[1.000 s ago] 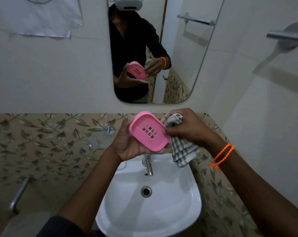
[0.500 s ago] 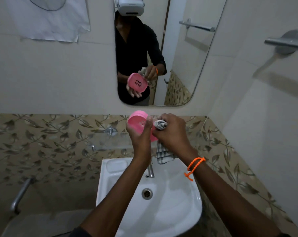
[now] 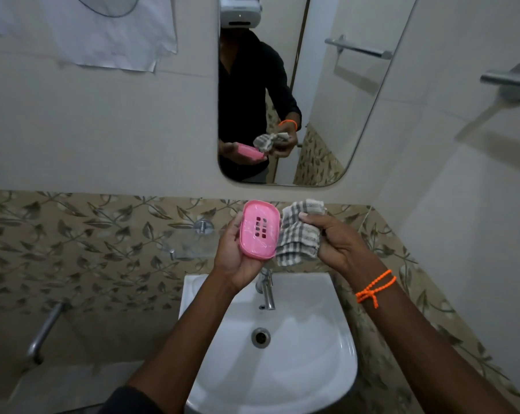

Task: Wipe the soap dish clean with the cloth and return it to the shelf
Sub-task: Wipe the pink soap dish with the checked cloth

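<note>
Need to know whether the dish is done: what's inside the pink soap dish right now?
No soap lies in the soap dish, held in the left hand: only its drain slots and a shiny streaky film. Its underside is hidden. The cloth is beside it, in the right hand.

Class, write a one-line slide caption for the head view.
Left hand holds pink plastic soap dish beside checked cloth in right hand, above white basin.

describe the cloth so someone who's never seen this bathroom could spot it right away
Start at the white sink under the mirror; two hands are raised above its tap. The right hand, the one with an orange wrist string, holds the cloth bunched up. It is grey-and-white checked fabric, soft and crumpled, right beside the smooth pink soap dish in the left hand.
</note>
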